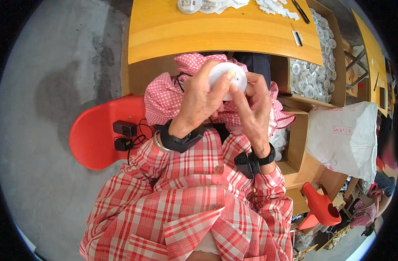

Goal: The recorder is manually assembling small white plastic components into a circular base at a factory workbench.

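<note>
Over my lap, just short of the table edge, I hold a round white plastic disc between both hands. My left hand grips its left side, the thumb lying on the upper face. On the other side, my right hand has its fingers round the rim and its thumb pressed on the face near a small dark spot. The fingertips under the disc are hidden. Pink dotted cloth lies beneath my hands.
The wooden table ahead carries white discs, small white pieces and a black pen. A cardboard box at right holds many white parts. A red chair with black adapters stands left; a white sack sits right.
</note>
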A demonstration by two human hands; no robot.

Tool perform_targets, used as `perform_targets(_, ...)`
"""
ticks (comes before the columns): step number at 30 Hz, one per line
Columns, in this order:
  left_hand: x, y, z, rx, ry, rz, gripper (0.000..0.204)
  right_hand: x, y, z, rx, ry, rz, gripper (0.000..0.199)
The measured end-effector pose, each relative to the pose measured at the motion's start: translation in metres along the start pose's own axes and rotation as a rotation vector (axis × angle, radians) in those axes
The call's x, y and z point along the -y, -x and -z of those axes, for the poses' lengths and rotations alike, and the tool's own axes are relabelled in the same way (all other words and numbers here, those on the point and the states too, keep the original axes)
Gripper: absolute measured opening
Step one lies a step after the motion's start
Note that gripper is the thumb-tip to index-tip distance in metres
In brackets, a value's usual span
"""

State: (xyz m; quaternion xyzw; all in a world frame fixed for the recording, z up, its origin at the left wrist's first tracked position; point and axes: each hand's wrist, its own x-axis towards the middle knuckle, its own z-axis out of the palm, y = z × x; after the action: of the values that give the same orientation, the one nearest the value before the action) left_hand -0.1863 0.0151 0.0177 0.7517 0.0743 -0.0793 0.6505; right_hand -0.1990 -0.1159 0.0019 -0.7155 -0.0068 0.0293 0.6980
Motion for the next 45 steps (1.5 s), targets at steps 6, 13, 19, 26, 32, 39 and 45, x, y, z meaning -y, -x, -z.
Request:
perform_targets(6,-0.002,-0.004,0.012,0.219,0.157,0.185,0.055,-0.002,-0.004,0.014,0.128,-0.276,-0.231,0.025)
perform_targets(13,-0.004,-0.004,0.016,0.247,0.197,0.255,0.082,-0.006,-0.001,0.014,0.144,-0.326,-0.299,0.029)
perform_targets(19,-0.005,-0.003,0.017,0.291,0.25,0.28,0.086,-0.003,0.0,0.014,0.14,-0.32,-0.301,0.029)
perform_targets(26,0.002,-0.003,0.017,0.274,0.246,0.276,0.082,-0.002,0.001,0.01,0.121,-0.321,-0.257,0.03)
perform_targets(32,-0.001,-0.002,0.018,0.273,0.258,0.297,0.079,-0.005,0.0,0.01,0.133,-0.304,-0.244,0.032)
perform_targets(39,-0.005,0.002,0.014,0.275,0.224,0.178,0.042,-0.007,0.002,0.008,0.117,-0.343,-0.248,0.032)
perform_targets(45,-0.004,0.004,0.012,0.266,0.215,0.154,0.035,-0.003,0.005,0.007,0.119,-0.278,-0.174,0.031)
